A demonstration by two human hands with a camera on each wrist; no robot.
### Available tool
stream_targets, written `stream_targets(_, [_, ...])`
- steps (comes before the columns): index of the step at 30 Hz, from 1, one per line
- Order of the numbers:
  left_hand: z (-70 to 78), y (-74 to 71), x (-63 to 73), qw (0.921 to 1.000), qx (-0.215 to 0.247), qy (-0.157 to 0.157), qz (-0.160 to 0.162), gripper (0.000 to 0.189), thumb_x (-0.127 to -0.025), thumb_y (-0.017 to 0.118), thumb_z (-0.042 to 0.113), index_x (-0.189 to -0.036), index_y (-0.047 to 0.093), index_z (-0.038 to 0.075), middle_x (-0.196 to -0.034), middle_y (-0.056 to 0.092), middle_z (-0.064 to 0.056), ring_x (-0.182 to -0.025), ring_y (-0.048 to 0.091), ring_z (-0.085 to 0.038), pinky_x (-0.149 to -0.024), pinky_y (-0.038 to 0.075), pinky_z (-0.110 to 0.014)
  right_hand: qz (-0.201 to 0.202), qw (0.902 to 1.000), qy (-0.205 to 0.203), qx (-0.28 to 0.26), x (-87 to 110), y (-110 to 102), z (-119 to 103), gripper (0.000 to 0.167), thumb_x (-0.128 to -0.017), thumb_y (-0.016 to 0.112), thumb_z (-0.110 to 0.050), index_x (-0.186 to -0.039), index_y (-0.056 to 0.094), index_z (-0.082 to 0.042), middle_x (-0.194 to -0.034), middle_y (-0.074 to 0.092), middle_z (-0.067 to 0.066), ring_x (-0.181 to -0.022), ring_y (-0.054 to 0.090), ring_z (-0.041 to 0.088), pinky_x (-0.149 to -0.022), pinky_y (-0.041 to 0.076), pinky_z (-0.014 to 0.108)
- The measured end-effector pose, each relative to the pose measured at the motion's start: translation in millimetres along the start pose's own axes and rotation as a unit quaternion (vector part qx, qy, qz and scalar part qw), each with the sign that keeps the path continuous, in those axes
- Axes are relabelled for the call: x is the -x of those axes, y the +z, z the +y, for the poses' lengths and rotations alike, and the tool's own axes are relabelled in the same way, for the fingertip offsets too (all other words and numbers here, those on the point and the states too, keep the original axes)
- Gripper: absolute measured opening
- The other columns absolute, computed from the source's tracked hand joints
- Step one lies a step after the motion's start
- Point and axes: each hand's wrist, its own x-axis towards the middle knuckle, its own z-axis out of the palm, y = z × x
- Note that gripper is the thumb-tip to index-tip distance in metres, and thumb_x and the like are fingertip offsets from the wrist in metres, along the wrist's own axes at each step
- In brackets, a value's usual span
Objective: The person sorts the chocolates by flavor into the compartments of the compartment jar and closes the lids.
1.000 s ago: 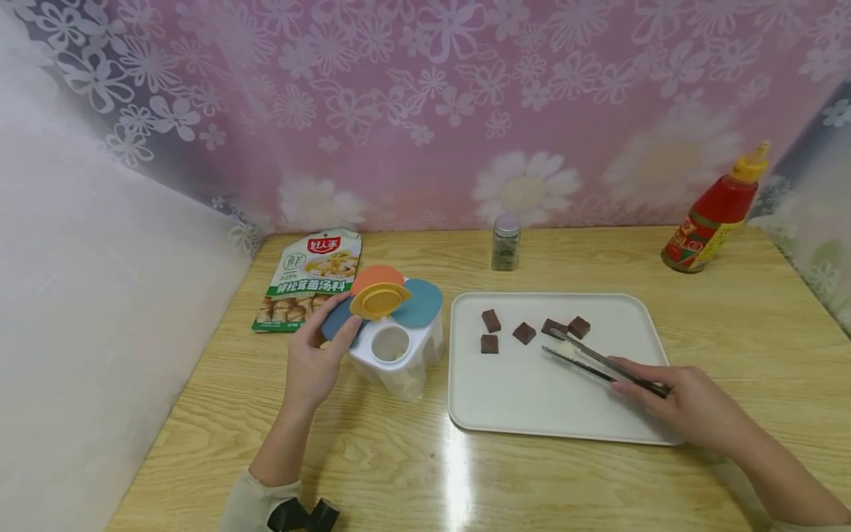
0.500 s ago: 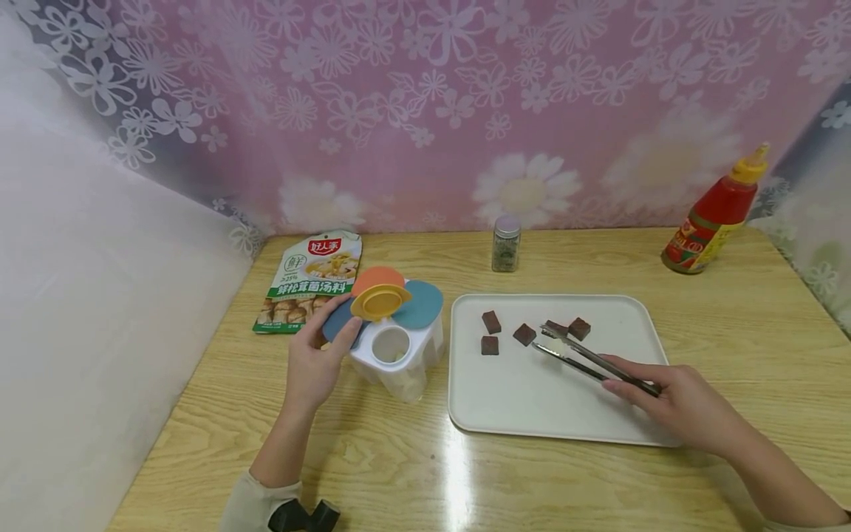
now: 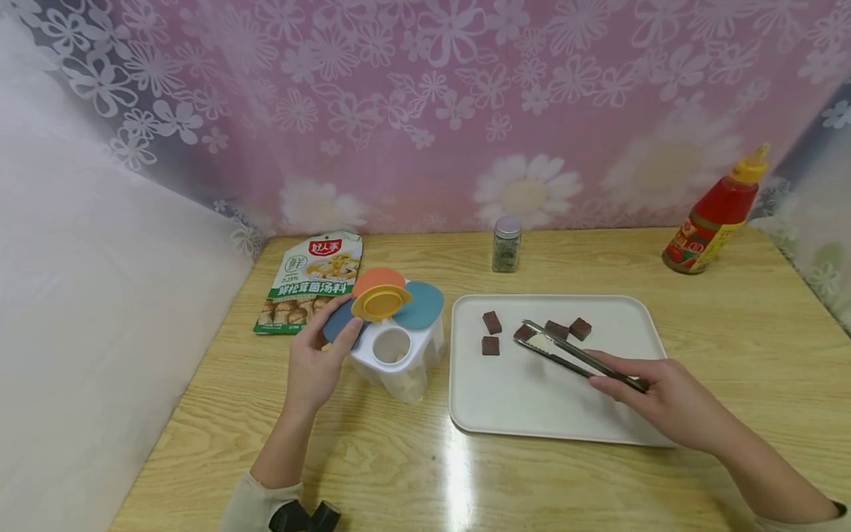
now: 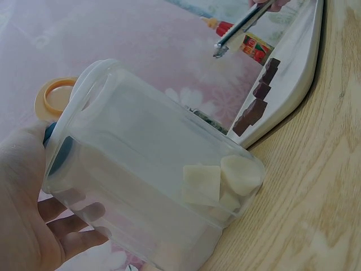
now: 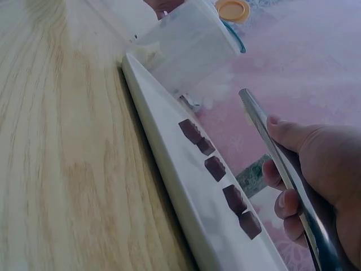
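My left hand [image 3: 315, 369] grips the lidded top of a clear storage container [image 4: 141, 124], fingers at its dark blue lid. Its yellow lid [image 3: 382, 301] is flipped up beside a round opening. Pale flat pieces [image 4: 202, 183] lie at the bottom, seen in the left wrist view. My right hand [image 3: 671, 403] holds metal tongs [image 5: 284, 169] over a white tray [image 3: 505, 410]. Between the tong tips is a pale piece [image 3: 540, 343], apparently above the tray. Several dark brown cubes [image 3: 490, 346] lie on the tray; the tongs partly cover one in the head view.
Behind the container lies a green and white food pouch [image 3: 306, 284]. A small spice jar [image 3: 507, 245] stands behind the tray. At the back right is a red sauce bottle [image 3: 708, 218] with a yellow cap. A flowered cloth [image 3: 432, 133] hangs behind the wooden table [image 3: 385, 473].
The tongs have moved left across the tray with the pale piece, from beside the right-hand cubes to the middle cube. My left hand and the container have stayed put.
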Motion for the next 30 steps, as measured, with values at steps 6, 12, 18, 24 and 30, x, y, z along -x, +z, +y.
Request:
stream_targets(6, [-0.6, 1.0, 0.1, 1.0, 0.003, -0.006, -0.002, 0.04, -0.095, 0.071, 0.029, -0.133, 0.064, 0.026, -0.133, 0.063, -0.003, -0.107, 0.064, -0.016, -0.085, 0.054, -0.02, -0.005, 0.9999, -0.001, -0.012, -4.5, -1, -15, 0.04, -0.094, 0.07, -0.023, -0.134, 0.066, -0.017, -0.087, 0.074, -0.004, -0.056, 0.044, 0.001, -0.045, 0.033, 0.021])
stream_targets(12, [0.0, 1.3, 0.4, 1.0, 0.002, -0.006, -0.003, 0.04, -0.094, 0.071, 0.031, -0.134, 0.064, 0.028, -0.133, 0.063, -0.001, -0.11, 0.063, -0.015, -0.087, 0.054, -0.019, -0.01, 0.9994, -0.03, -0.011, -11.5, -1, -31, 0.04, -0.094, 0.071, -0.021, -0.133, 0.066, -0.015, -0.064, 0.046, -0.019, -0.055, 0.032, -0.001, -0.047, 0.032, 0.02])
stream_targets(18, [0.3, -0.3, -0.4, 0.9999, 0.003, -0.012, -0.003, 0.04, -0.095, 0.07, 0.031, -0.134, 0.064, 0.027, -0.135, 0.062, -0.002, -0.111, 0.063, -0.014, -0.086, 0.053, -0.017, -0.01, 0.9958, -0.083, -0.036, -24.0, 2, -46, 0.041, -0.092, 0.072, -0.016, -0.132, 0.066, -0.014, -0.062, 0.026, -0.021, -0.054, 0.027, -0.004, -0.046, 0.031, 0.018])
stream_targets(24, [0.9, -0.1, -0.6, 0.9999, 0.003, -0.014, -0.005, 0.04, -0.095, 0.07, 0.029, -0.135, 0.063, 0.026, -0.135, 0.062, -0.003, -0.109, 0.063, -0.014, -0.085, 0.053, -0.017, -0.02, 0.9917, -0.116, -0.053, -38.8, 8, -63, 0.04, -0.093, 0.071, -0.017, -0.132, 0.067, -0.017, -0.095, 0.074, -0.005, -0.071, 0.048, -0.007, -0.054, 0.038, 0.019])
stream_targets(30, [-0.2, 0.3, 0.2, 0.9999, 0.0, -0.012, -0.003, 0.04, -0.095, 0.07, 0.03, -0.135, 0.064, 0.026, -0.135, 0.062, -0.003, -0.109, 0.063, -0.015, -0.084, 0.054, -0.017, -0.041, 0.9907, -0.126, -0.031, -55.0, 16, -86, 0.04, -0.096, 0.068, -0.028, -0.135, 0.064, -0.027, -0.073, 0.06, -0.017, -0.066, 0.038, 0.002, -0.06, 0.035, 0.021])
